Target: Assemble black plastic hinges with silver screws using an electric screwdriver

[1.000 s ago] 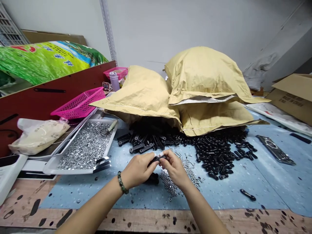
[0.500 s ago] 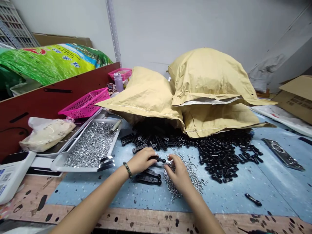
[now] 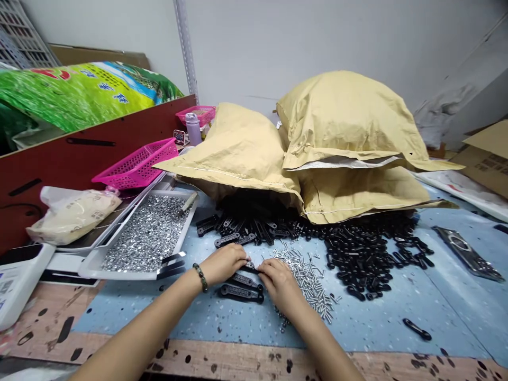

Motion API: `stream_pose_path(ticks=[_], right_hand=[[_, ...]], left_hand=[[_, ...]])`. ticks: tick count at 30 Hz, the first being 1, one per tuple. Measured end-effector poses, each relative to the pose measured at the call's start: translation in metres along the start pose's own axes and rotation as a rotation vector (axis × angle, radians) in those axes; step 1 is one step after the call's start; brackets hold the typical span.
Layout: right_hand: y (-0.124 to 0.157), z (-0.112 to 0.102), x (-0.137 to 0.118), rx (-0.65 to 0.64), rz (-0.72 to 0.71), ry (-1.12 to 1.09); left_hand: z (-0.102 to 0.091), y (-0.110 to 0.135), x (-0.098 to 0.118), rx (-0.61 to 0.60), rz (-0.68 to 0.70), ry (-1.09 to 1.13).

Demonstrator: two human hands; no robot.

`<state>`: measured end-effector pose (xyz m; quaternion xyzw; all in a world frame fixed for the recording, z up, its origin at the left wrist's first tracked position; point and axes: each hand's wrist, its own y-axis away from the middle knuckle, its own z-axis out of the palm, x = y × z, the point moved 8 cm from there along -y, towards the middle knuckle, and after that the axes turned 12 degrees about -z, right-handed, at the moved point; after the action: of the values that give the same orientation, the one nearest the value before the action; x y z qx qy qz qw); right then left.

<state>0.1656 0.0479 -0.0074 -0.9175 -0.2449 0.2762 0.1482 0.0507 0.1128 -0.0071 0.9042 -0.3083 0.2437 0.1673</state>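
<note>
My left hand [image 3: 225,263], with a beaded bracelet on its wrist, is closed at a black plastic arm [image 3: 249,270]. The thumb and fingers of my right hand [image 3: 280,281] are pinched together at that arm's right end. A small silver part [image 3: 250,263] shows between the fingertips; its kind is too small to tell. Just below, more black plastic arms [image 3: 240,292] lie side by side on the blue mat. Loose silver screws [image 3: 313,286] spread beside and behind my right hand, which partly covers small nuts [image 3: 284,321].
A white tray of silver nuts [image 3: 138,233] stands left. Behind are heaped black parts [image 3: 357,254] under tan paper sacks [image 3: 246,153]. One black piece [image 3: 416,329] lies at right, near a bagged part [image 3: 468,253]. A pink basket [image 3: 137,164] sits back left.
Both hands have come closer together. My right hand has moved left and down from the nuts to the black arm, which has been lowered towards the other arms. The view has shifted slightly.
</note>
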Motion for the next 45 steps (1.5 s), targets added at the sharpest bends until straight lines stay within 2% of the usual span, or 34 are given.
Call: stream_pose_path(ticks=[5, 7, 9, 12, 15, 17, 20, 22, 24, 26, 29, 32, 34, 36, 39, 45], right_hand=[[-0.021, -0.018, 0.041, 0.151, 0.208, 0.155], [-0.031, -0.017, 0.05, 0.16, 0.223, 0.184], [-0.034, -0.015, 0.051, 0.152, 0.209, 0.188], [-0.024, -0.02, 0.036, 0.141, 0.146, 0.17], [-0.007, -0.032, 0.031, 0.092, 0.083, 0.136], [0.003, -0.05, 0.053, 0.124, 0.189, 0.171], [0.014, -0.081, 0.111, 0.233, 0.453, 0.292], [0.014, -0.088, 0.141, 0.234, 0.54, 0.322], [0.01, -0.087, 0.156, 0.2, 0.553, 0.31], [0.006, -0.083, 0.151, 0.172, 0.518, 0.275], [0.002, -0.075, 0.115, 0.166, 0.421, 0.152], [-0.008, -0.062, 0.064, 0.197, 0.258, -0.266], [-0.015, -0.057, 0.04, 0.233, 0.216, -0.494], [-0.019, -0.054, 0.03, 0.24, 0.247, -0.544], [-0.025, -0.052, 0.028, 0.157, 0.281, -0.525], [-0.034, -0.053, 0.021, 0.04, 0.221, -0.501]], left_hand=[[0.002, 0.015, 0.005, -0.036, 0.002, -0.024], [-0.001, 0.018, 0.011, -0.024, -0.007, -0.053], [-0.008, 0.014, 0.021, 0.035, -0.027, -0.079], [-0.016, -0.005, 0.044, 0.144, -0.006, -0.146], [-0.011, -0.031, 0.064, 0.152, 0.052, -0.196], [-0.006, -0.043, 0.066, 0.133, 0.043, -0.177], [-0.005, -0.049, 0.058, 0.133, -0.028, -0.114], [-0.008, -0.046, 0.052, 0.129, -0.077, -0.047], [-0.013, -0.041, 0.048, 0.117, -0.098, 0.032], [-0.019, -0.036, 0.047, 0.108, -0.096, 0.109], [-0.025, -0.032, 0.045, 0.111, -0.098, 0.191], [-0.024, -0.029, 0.042, 0.106, -0.109, 0.24], [-0.022, -0.024, 0.042, 0.099, -0.102, 0.256], [-0.021, -0.018, 0.044, 0.102, -0.08, 0.256], [-0.023, -0.005, 0.047, 0.136, -0.03, 0.224], [-0.026, 0.009, 0.053, 0.221, 0.079, 0.139]])
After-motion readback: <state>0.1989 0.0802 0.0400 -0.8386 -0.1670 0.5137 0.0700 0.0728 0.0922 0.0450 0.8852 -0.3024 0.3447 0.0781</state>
